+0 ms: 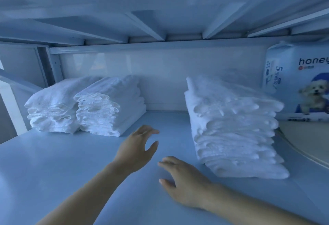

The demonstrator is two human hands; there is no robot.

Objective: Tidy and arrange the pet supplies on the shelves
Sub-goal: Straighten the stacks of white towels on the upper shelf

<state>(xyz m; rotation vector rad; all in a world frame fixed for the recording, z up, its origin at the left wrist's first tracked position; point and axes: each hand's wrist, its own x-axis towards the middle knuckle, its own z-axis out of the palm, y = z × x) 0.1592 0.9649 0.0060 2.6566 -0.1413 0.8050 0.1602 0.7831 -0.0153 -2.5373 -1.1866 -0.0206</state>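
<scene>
Three stacks of folded white pads lie on a pale shelf (71,162). Two short stacks sit side by side at the back left, one (51,107) at the far left and one (110,105) beside it. A taller, longer stack (233,128) lies at the right. My left hand (137,150) hovers over the bare middle of the shelf, fingers spread and holding nothing. My right hand (183,182) is lower and nearer, fingers spread just above the shelf, a short way left of the tall stack's front end and not touching it.
A sealed pack of pet pads (299,82) printed with a small dog stands at the back right. A beige rounded object (306,141) lies in front of it, past the tall stack. The shelf above (160,11) hangs low overhead. A back panel (160,75) closes the rear.
</scene>
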